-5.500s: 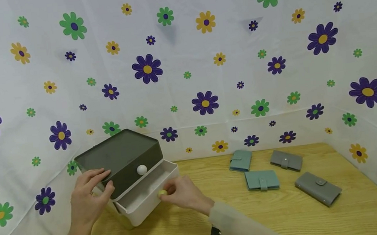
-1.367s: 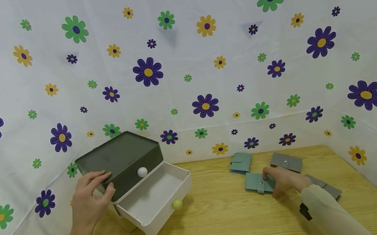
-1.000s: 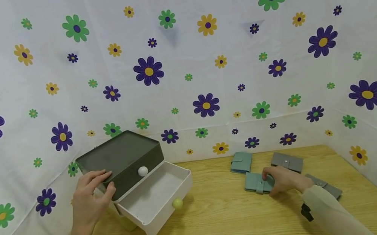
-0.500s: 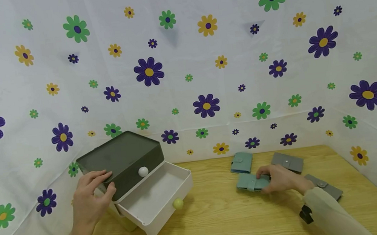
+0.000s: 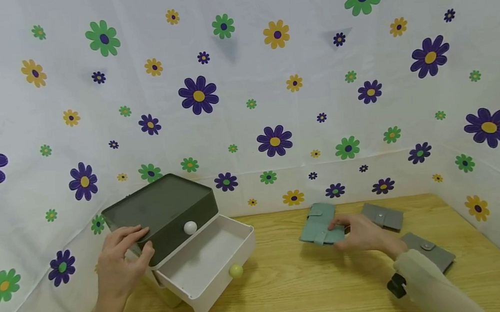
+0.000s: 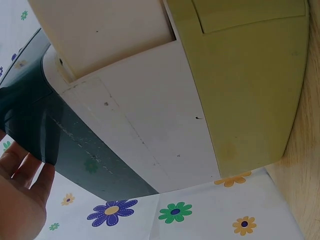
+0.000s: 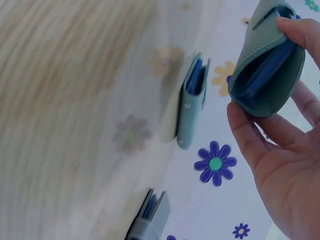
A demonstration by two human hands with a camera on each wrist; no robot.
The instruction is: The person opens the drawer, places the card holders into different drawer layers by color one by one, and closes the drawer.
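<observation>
My right hand [image 5: 361, 233] pinches a teal card holder [image 5: 315, 235] with a snap strap, fingers on one side and thumb on the other. In the right wrist view the held card holder [image 7: 262, 45] bulges open at its end, with blue sleeves inside. It is lifted off the table and partly overlaps a second teal card holder [image 5: 323, 210] behind it. My left hand [image 5: 118, 269] grips the near corner of a drawer box [image 5: 159, 200] with a dark green top; its fingertips touch the side in the left wrist view. The white middle drawer [image 5: 207, 253] stands pulled out, with nothing inside.
Two grey card holders lie on the wooden table [image 5: 290, 292]: one farther back [image 5: 382, 216], one nearer on the right [image 5: 431, 251]. The drawer's yellow-green knob [image 5: 236, 271] sticks out toward the table's middle. A flowered curtain [image 5: 242, 76] encloses the back and sides.
The middle drawer has come farther out, and my right hand has gone from its knob to the front teal card holder, lifted it and carried it left. The left hand stays put.
</observation>
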